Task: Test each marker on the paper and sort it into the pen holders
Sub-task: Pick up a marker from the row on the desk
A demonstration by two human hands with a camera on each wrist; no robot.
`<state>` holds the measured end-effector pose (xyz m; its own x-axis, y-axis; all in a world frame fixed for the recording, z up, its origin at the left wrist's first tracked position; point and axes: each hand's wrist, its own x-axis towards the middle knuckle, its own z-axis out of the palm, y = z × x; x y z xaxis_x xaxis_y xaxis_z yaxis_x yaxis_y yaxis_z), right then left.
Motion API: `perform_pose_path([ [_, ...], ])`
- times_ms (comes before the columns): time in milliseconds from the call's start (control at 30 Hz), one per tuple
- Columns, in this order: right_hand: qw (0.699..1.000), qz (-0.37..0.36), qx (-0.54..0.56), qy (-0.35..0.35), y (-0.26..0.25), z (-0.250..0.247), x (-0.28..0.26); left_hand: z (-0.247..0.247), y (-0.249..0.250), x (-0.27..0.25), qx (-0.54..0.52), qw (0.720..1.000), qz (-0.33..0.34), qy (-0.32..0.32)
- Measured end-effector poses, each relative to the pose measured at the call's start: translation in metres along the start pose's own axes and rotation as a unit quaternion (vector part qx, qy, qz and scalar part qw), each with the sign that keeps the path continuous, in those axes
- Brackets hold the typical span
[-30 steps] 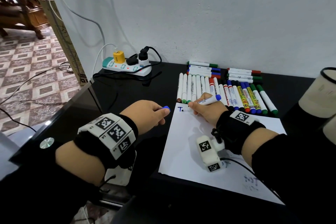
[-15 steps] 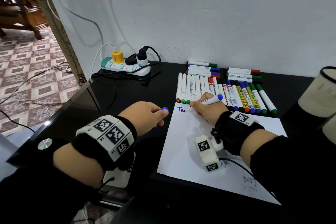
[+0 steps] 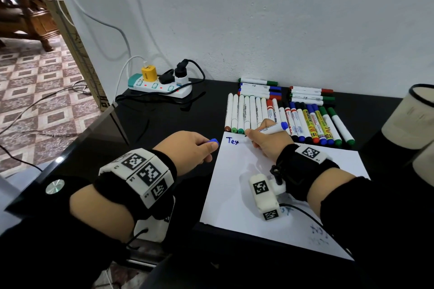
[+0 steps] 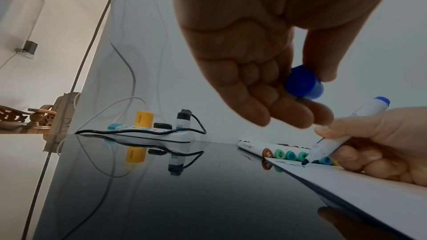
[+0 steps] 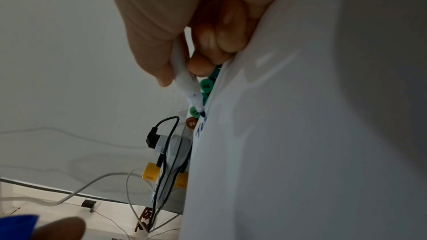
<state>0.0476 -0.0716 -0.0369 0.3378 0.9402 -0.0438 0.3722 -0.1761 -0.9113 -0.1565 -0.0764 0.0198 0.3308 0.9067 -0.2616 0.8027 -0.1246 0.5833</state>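
My right hand [image 3: 265, 141] grips a white marker with a blue end [image 3: 273, 128] [image 4: 342, 134] [image 5: 184, 78]; its tip touches the top left of the white paper [image 3: 270, 190] [image 5: 300, 134], where blue letters "Tes" [image 3: 232, 141] stand. My left hand [image 3: 195, 148] [image 4: 265, 79] hovers over the black table just left of the paper and pinches the blue cap [image 3: 213, 141] [image 4: 302, 83] between thumb and fingers. Behind the paper lie several capped markers [image 3: 288, 122] in a row, with more markers [image 3: 288, 92] stacked near the wall. Cream pen holders [image 3: 413, 119] stand at the right edge.
A power strip [image 3: 162, 87] [image 4: 150, 130] with a yellow charger, plugs and cables sits at the back left of the glossy black table [image 3: 164, 119]. The table's left edge drops to a tiled floor. A white wall closes the back.
The right hand has moved the marker tip rightward along the paper's top edge, and the blue writing has grown from one letter to "Tes". The left hand has kept hold of the cap.
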Motion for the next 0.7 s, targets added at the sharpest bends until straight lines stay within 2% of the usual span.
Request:
perform_pose_path([
  [267, 1.000, 0.005, 0.005, 0.020, -0.0005, -0.0012, 0.0009, 0.0011, 0.0006, 0.0000, -0.004, 1.000, 0.003, 0.001],
  [433, 1.000, 0.006, -0.008, 0.008, -0.0003, -0.0015, 0.0020, 0.0018, 0.0008, -0.0001, -0.015, 1.000, 0.009, 0.004],
  [700, 0.999, 0.027, 0.030, -0.010, -0.0014, -0.0061, 0.0031, 0.0013, 0.0010, -0.0005, -0.011, 1.000, 0.005, 0.004],
])
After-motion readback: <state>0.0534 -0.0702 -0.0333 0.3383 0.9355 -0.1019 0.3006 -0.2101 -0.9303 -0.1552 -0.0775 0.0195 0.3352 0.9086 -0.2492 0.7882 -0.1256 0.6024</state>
